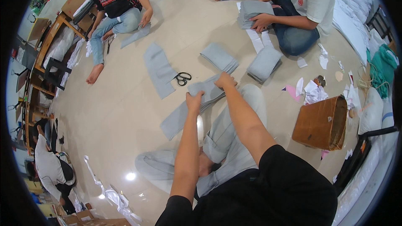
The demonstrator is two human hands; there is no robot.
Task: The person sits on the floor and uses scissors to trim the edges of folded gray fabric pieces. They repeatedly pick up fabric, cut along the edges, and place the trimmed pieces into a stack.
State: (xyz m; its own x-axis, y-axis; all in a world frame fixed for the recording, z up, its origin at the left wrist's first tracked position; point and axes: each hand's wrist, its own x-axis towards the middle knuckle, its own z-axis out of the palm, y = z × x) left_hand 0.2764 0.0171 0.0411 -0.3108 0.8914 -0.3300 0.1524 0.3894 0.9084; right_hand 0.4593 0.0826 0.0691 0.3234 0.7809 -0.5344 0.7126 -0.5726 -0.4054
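Note:
A long strip of grey fabric point(176, 119) lies across the floor in front of my crossed legs, with more grey layers along its right part. My left hand point(194, 101) grips the near edge of the upper layer, fingers closed on it. At the far right end my right hand point(226, 81) is closed on the same grey cloth. Just beyond, black-handled scissors point(183, 78) rest against a flat grey fabric piece point(157, 67). Two folded grey stacks, one straight ahead point(219, 57) and one farther right point(264, 63), lie near my right hand.
A seated co-worker at the upper right holds a grey fabric stack point(255, 12). Another, upper left, touches a grey piece point(136, 35). A brown box point(320, 123) stands right of my knee, near white scraps point(315, 92). White strips point(117, 201) lie lower left.

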